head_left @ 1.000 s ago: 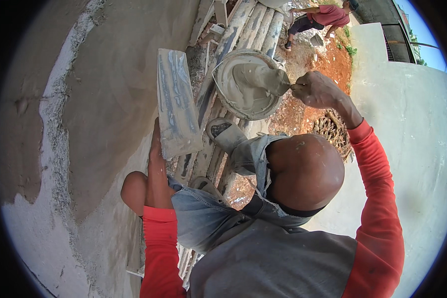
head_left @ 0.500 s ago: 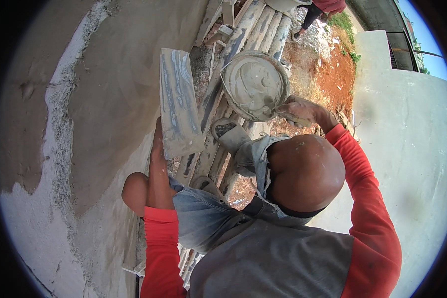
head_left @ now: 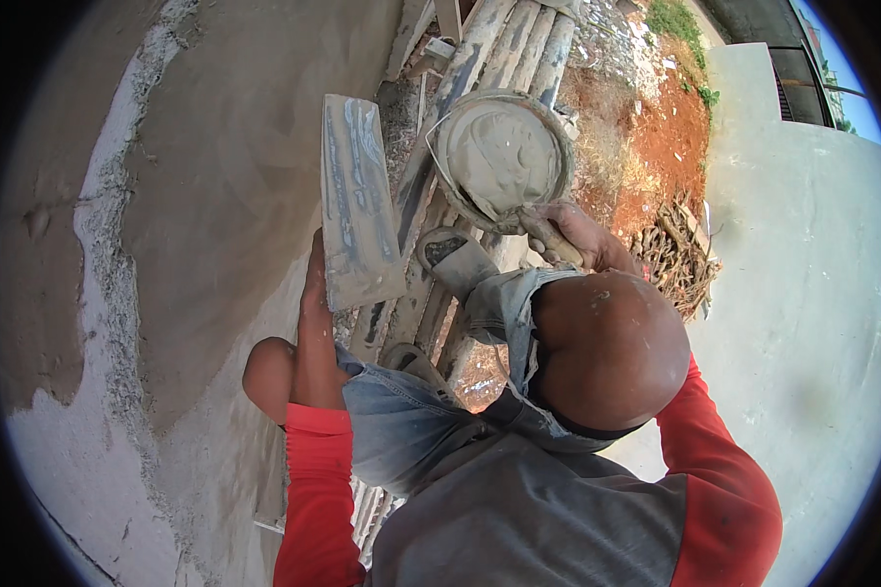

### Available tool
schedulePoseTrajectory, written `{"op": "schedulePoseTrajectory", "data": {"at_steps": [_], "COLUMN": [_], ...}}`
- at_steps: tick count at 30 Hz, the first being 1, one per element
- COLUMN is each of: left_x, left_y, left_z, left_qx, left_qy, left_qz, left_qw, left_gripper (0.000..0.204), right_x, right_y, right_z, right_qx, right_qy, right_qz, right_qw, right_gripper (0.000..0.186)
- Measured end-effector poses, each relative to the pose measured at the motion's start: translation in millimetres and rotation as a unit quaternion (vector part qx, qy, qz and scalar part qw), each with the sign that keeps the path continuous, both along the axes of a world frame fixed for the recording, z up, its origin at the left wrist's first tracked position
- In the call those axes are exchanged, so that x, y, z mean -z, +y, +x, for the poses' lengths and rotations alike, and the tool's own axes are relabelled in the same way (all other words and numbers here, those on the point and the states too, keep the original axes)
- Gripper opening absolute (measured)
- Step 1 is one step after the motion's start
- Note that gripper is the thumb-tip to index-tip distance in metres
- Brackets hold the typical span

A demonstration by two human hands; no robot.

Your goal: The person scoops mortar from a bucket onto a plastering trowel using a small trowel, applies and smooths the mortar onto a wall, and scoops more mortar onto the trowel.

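Note:
My left hand [head_left: 316,254] is mostly hidden beneath a flat rectangular plasterer's hawk [head_left: 362,201], which it holds up beside the wall. Streaks of wet mortar coat the board's upper face. In front of me stands a round bucket [head_left: 448,191] with grey-brown mortar [head_left: 504,157] inside and a thin wire handle along its left side. My right hand [head_left: 579,230] is closed round the handle of a trowel [head_left: 555,243] at the bucket's near right rim. The trowel's blade is largely hidden, apparently in the mortar.
Wooden poles [head_left: 519,49] form the platform under the bucket and my sandals [head_left: 455,262]. A partly plastered wall [head_left: 215,147] rises on the left. Red soil [head_left: 671,137] and a heap of sticks [head_left: 673,254] lie beyond, beside a pale grey wall [head_left: 803,245].
My right hand has moved slightly nearer and turned, with the trowel handle now tilted more toward me. My right elbow has come inward. The person at the top has left the view.

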State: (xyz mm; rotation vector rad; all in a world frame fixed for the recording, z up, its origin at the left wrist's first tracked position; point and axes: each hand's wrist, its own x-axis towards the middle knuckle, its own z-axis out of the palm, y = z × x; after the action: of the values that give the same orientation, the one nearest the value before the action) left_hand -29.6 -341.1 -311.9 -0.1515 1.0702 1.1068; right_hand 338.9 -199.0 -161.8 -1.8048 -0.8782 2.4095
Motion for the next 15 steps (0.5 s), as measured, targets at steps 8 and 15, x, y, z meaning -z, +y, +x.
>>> {"op": "schedulePoseTrajectory", "data": {"at_steps": [8,15], "left_x": [-23,2], "left_y": [2,-6], "left_z": [12,3], "left_qx": [0.002,0.005], "left_qy": [-0.006,0.018], "left_qz": [0.021,0.064], "left_qw": [1.0,0.998], "left_gripper": [0.053,0.054], "right_x": [7,-113], "right_y": [-3,24], "right_z": [0,35], "right_qx": [0.217,-0.033], "right_qy": [0.185,-0.086], "right_qz": [-0.045,0.135], "right_qw": [0.958,0.987], "right_gripper": [0.042,0.034]}}
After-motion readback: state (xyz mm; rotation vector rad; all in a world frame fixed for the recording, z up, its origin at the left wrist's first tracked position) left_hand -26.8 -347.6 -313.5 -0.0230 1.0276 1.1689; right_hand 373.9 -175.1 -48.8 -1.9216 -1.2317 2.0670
